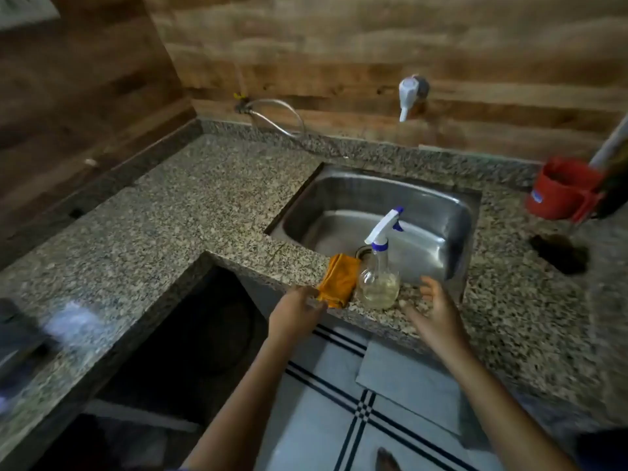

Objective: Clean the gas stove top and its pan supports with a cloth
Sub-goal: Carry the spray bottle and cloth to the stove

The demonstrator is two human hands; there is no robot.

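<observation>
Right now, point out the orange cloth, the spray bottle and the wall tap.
orange cloth (339,280), head view, middle of the folded fabric.
spray bottle (379,287), head view, clear lower body.
tap (408,91), head view, white body.

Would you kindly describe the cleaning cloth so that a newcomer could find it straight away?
Find the steel sink set in the speckled granite counter. On the counter's front edge before it, left of the clear spray bottle, lies the folded cloth, the only orange thing there.
</observation>
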